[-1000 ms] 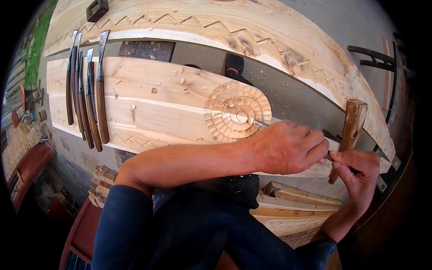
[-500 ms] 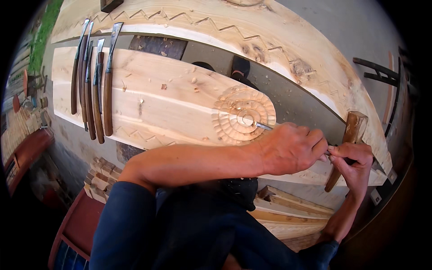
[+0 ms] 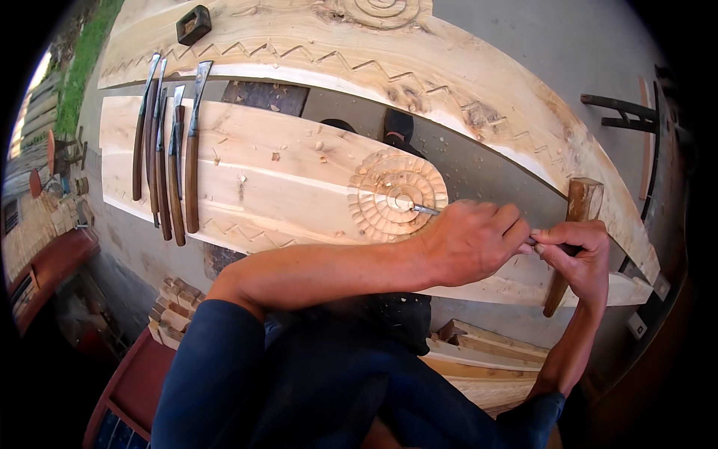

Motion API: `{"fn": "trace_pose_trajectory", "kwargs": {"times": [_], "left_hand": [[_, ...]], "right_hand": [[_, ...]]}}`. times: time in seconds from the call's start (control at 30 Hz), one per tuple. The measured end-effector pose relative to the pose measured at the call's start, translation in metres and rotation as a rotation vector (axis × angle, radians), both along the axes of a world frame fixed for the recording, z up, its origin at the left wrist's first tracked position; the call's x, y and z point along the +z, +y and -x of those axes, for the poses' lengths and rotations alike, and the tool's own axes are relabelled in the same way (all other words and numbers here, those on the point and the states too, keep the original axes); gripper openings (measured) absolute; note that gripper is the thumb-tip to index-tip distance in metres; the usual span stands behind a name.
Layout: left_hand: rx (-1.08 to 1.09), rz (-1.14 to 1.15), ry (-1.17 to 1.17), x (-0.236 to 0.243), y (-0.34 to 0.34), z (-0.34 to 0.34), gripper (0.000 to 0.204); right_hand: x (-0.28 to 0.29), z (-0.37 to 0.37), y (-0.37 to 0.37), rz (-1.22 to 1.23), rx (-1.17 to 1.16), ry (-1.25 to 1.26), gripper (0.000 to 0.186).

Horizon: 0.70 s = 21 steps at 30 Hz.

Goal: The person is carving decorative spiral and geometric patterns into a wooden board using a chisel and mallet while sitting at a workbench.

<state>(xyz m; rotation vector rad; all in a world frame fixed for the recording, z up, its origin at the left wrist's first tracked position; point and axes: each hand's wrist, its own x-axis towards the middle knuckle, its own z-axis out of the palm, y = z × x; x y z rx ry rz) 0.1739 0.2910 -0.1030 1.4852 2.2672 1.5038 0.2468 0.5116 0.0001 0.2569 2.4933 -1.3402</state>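
Observation:
A pale wooden board [image 3: 292, 142] lies before me, with a round pattern of rings [image 3: 378, 213] carved into its right end. The steel blade of a carving chisel [image 3: 425, 210] rests its tip near the middle of those rings. Wrapped round the chisel, my left hand [image 3: 479, 241] is closed, its forearm crossing over the board's near edge. My right hand [image 3: 580, 251] pinches the rear end of the handle between thumb and fingers. Behind the right hand lies a wooden mallet [image 3: 585, 200], partly hidden by it.
Several wood-handled chisels [image 3: 192, 172] lie side by side across the board's left part. Beyond it stands a second, curved board [image 3: 456, 71] with a zigzag line and a dark block [image 3: 194, 25] on it. Wood blocks [image 3: 173, 307] are stacked at lower left.
The view has shifted slightly, showing more of the far board and the dark block. Both hands keep their hold on the chisel, its tip still among the rings.

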Motion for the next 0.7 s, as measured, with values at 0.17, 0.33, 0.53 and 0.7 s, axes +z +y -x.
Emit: {"fn": "trace_pose_trajectory", "kwargs": {"times": [0.17, 0.33, 0.53, 0.7], "left_hand": [[-0.049, -0.007, 0.157, 0.003, -0.014, -0.004, 0.026], [-0.096, -0.126, 0.244, -0.002, -0.011, -0.013, 0.025], [-0.138, -0.078, 0.188, -0.003, -0.012, -0.009, 0.026], [-0.125, -0.096, 0.119, -0.002, -0.009, -0.005, 0.027]], "right_hand": [[0.01, -0.024, -0.017, -0.02, 0.032, 0.081, 0.025], [0.014, -0.061, -0.027, 0.021, -0.09, 0.053, 0.031], [0.021, -0.05, -0.03, -0.005, -0.13, -0.006, 0.031], [0.027, -0.036, -0.03, -0.029, -0.122, -0.044, 0.031]]}}
